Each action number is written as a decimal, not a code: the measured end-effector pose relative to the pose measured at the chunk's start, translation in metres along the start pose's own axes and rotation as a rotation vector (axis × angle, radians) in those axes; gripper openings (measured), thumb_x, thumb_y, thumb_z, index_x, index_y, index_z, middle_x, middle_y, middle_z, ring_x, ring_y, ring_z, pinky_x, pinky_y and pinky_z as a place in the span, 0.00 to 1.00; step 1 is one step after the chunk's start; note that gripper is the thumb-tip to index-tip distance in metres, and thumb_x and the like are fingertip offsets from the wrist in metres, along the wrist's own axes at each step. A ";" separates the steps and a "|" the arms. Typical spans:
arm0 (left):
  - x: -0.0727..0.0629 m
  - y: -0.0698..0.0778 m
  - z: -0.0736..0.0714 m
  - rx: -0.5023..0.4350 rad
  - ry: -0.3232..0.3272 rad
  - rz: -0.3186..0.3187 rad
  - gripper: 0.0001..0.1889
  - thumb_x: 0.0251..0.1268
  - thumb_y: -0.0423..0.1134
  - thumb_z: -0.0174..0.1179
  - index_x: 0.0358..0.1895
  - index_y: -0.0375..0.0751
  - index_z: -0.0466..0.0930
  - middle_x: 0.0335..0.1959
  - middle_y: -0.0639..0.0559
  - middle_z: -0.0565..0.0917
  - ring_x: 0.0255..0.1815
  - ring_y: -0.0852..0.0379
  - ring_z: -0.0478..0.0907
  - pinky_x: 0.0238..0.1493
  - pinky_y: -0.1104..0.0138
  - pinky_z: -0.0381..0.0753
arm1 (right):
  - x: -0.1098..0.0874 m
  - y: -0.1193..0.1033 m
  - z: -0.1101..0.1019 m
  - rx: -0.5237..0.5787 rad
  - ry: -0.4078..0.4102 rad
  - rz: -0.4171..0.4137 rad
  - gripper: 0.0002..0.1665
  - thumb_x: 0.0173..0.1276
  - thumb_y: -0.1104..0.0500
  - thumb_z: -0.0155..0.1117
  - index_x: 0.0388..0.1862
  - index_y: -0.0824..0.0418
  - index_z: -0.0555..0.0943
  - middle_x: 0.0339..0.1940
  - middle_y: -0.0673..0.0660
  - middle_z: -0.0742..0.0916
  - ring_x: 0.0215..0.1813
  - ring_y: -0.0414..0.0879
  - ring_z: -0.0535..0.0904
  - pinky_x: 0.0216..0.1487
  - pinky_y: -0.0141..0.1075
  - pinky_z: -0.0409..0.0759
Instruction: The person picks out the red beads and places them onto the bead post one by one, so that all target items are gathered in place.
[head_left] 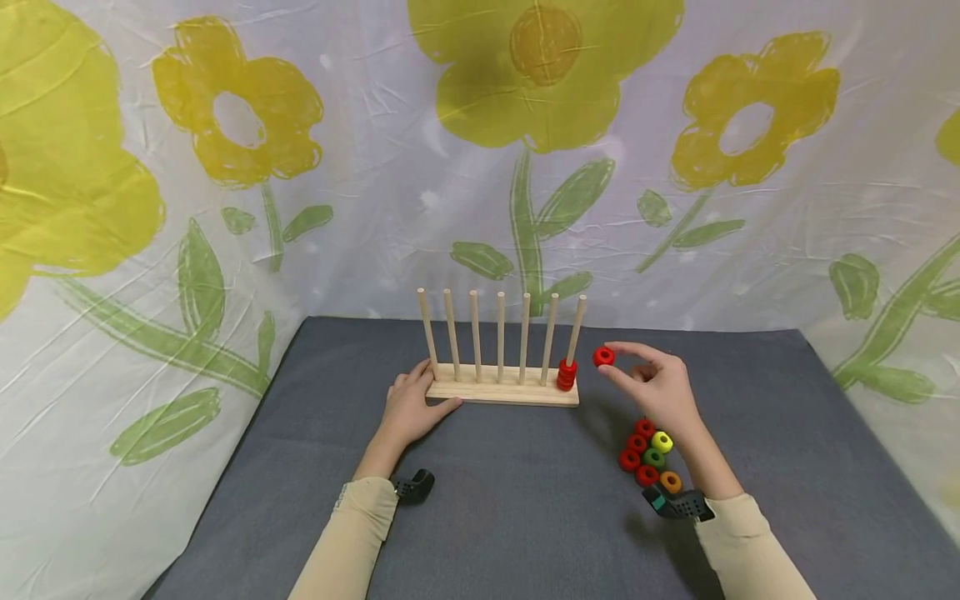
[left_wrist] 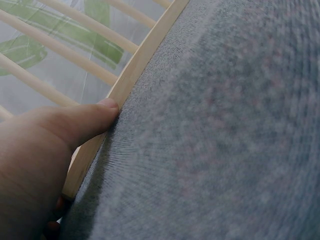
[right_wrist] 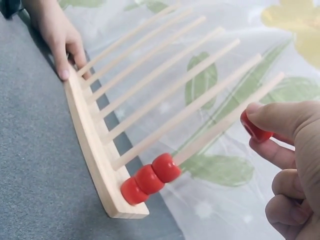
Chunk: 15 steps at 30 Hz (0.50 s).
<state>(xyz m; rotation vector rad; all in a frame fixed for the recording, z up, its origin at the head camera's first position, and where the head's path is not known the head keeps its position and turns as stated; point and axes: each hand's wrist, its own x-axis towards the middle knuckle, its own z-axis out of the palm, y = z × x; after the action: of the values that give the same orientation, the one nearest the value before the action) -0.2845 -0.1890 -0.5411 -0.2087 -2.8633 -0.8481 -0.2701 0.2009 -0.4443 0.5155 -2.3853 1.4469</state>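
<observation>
A wooden peg rack point(head_left: 501, 387) with several upright pegs stands on the cloth-covered table. My left hand point(head_left: 408, 407) grips its left end, thumb point(left_wrist: 95, 120) along the front edge and fingers round behind. Three red beads point(right_wrist: 150, 180) are stacked at the foot of the rightmost peg point(head_left: 576, 329). Between thumb and forefinger, my right hand point(head_left: 660, 387) pinches another red bead point(head_left: 603, 357), held up just right of that peg and off it. The right wrist view shows this hand's other fingers point(right_wrist: 287, 210) curled in.
Loose beads lie grouped on the table below my right hand: several red ones point(head_left: 629, 460), a yellow point(head_left: 662, 442), a green point(head_left: 654, 458) and an orange point(head_left: 671, 482). A flower-printed cloth point(head_left: 375, 208) hangs behind the far edge of the dark tablecloth point(head_left: 510, 517).
</observation>
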 end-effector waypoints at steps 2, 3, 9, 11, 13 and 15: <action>0.000 -0.001 0.000 -0.002 0.000 0.001 0.43 0.63 0.61 0.68 0.74 0.36 0.70 0.77 0.38 0.63 0.64 0.37 0.66 0.58 0.45 0.64 | 0.001 -0.001 0.000 0.006 -0.004 -0.004 0.20 0.65 0.57 0.77 0.56 0.55 0.87 0.09 0.50 0.64 0.12 0.44 0.53 0.13 0.37 0.53; 0.000 -0.001 0.000 -0.002 -0.005 -0.003 0.43 0.63 0.62 0.68 0.74 0.36 0.70 0.77 0.39 0.63 0.64 0.37 0.66 0.58 0.45 0.63 | 0.002 -0.002 0.000 0.010 -0.004 -0.006 0.20 0.65 0.57 0.77 0.57 0.55 0.87 0.08 0.50 0.64 0.12 0.44 0.54 0.13 0.37 0.54; 0.000 -0.001 0.000 -0.008 -0.020 -0.014 0.43 0.64 0.62 0.67 0.75 0.37 0.69 0.78 0.39 0.61 0.65 0.37 0.65 0.60 0.46 0.62 | 0.006 -0.005 0.001 0.023 0.002 -0.032 0.20 0.65 0.58 0.77 0.57 0.54 0.87 0.08 0.49 0.64 0.11 0.41 0.53 0.12 0.37 0.53; 0.000 -0.001 0.000 -0.008 -0.018 -0.010 0.43 0.64 0.61 0.67 0.75 0.37 0.69 0.78 0.39 0.61 0.65 0.37 0.65 0.60 0.45 0.62 | 0.007 -0.006 0.001 0.024 0.001 -0.041 0.20 0.65 0.58 0.77 0.57 0.54 0.87 0.08 0.49 0.64 0.11 0.40 0.53 0.12 0.37 0.54; 0.000 -0.001 0.000 -0.008 -0.016 -0.005 0.43 0.64 0.61 0.67 0.75 0.36 0.69 0.78 0.39 0.61 0.65 0.37 0.65 0.60 0.45 0.63 | 0.008 -0.005 0.001 0.022 0.000 -0.051 0.20 0.65 0.58 0.77 0.57 0.56 0.87 0.08 0.49 0.65 0.11 0.41 0.53 0.12 0.37 0.54; 0.000 -0.001 0.000 -0.010 -0.015 -0.003 0.43 0.64 0.61 0.67 0.75 0.36 0.69 0.78 0.39 0.62 0.65 0.37 0.65 0.59 0.45 0.63 | 0.010 -0.005 0.001 0.022 0.002 -0.056 0.20 0.66 0.58 0.76 0.56 0.57 0.87 0.08 0.49 0.65 0.11 0.42 0.53 0.12 0.36 0.54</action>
<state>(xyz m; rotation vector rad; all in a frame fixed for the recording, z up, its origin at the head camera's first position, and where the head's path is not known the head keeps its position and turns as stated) -0.2851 -0.1895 -0.5415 -0.2122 -2.8746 -0.8650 -0.2767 0.1965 -0.4371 0.5818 -2.3367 1.4505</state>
